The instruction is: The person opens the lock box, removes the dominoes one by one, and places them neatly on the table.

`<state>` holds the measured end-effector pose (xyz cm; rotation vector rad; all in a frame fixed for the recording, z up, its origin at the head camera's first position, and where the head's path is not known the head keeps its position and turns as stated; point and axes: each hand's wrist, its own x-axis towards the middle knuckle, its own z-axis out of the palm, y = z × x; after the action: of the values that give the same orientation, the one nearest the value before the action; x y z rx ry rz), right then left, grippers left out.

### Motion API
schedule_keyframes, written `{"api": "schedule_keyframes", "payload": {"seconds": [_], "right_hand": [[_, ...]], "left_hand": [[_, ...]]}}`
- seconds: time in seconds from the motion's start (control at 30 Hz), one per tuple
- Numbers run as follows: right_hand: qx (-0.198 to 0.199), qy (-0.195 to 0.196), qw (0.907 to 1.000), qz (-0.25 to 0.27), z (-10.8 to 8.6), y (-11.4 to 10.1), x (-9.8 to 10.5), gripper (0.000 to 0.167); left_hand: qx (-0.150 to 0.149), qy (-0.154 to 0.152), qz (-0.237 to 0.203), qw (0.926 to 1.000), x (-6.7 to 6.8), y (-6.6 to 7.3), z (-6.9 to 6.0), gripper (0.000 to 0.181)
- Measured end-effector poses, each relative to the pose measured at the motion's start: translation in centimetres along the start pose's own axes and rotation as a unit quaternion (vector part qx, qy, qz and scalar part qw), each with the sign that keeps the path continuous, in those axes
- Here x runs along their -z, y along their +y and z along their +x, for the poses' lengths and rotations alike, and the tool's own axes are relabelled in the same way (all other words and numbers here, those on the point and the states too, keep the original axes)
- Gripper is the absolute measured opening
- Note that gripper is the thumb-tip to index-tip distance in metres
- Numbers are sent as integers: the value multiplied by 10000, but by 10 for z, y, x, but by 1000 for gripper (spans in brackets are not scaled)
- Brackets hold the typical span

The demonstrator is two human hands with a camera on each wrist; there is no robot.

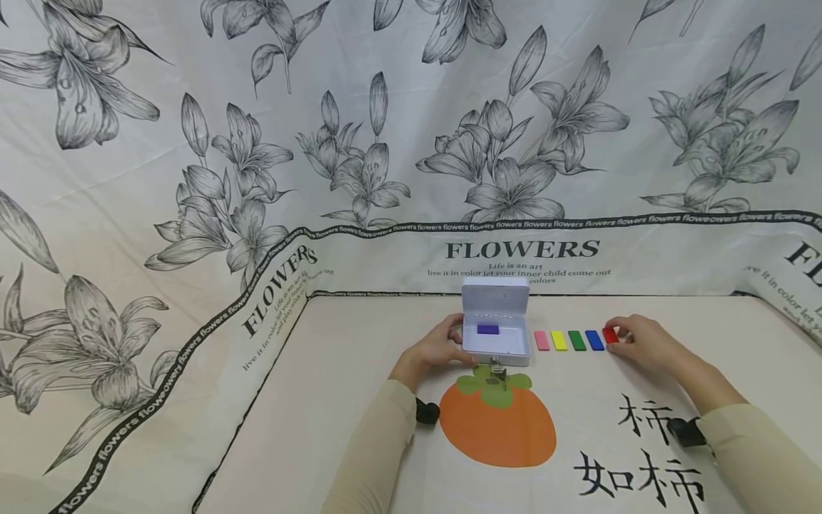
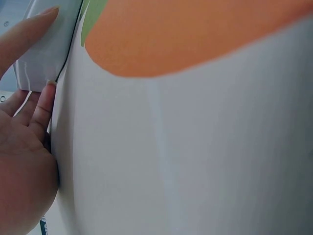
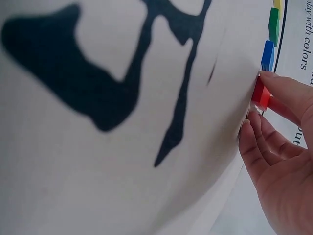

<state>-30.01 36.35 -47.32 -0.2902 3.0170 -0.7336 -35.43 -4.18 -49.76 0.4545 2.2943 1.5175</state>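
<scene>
In the head view a small white box point(image 1: 496, 358) stands with its hinged lid raised at the back. One purple block point(image 1: 487, 329) lies inside it. My left hand point(image 1: 437, 348) grips the box at its left side, with the thumb near the front corner and the fingers along the side. My right hand point(image 1: 645, 344) pinches a red block point(image 3: 260, 93) between thumb and fingertip, at the right end of a row. Beside the red one is a blue block point(image 1: 594, 340), then a green block point(image 1: 576, 340), a yellow block point(image 1: 559, 340) and a pink block point(image 1: 542, 340).
A pale tablecloth point(image 1: 334, 400) covers the table, printed with an orange persimmon point(image 1: 497, 428) and black characters point(image 1: 642, 482). A metal latch point(image 1: 497, 371) hangs at the box's front. Flower-printed cloth point(image 1: 385, 260) rises behind and at the sides.
</scene>
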Motion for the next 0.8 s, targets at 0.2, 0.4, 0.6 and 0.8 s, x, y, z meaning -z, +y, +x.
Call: {"api": "schedule_keyframes", "payload": {"seconds": [0.2,0.4,0.6,0.8], "right_hand": [[32,-18,10000,-26,-2,-1,0,45],[166,-43,9998,-99,-3,-2,1,41],[147,-99,9998,-84,-3,-1,1,41],[60,-220,9997,-35,-3,-1,4,47]], "left_hand": [[-27,-17,-19,10000,1,1,-1,101],[-26,22,-6,10000,0,0,-1,100],[-44,19,-3,10000,0,0,-1,100],[-43,1,-61,10000,0,-1,-1,100]]}}
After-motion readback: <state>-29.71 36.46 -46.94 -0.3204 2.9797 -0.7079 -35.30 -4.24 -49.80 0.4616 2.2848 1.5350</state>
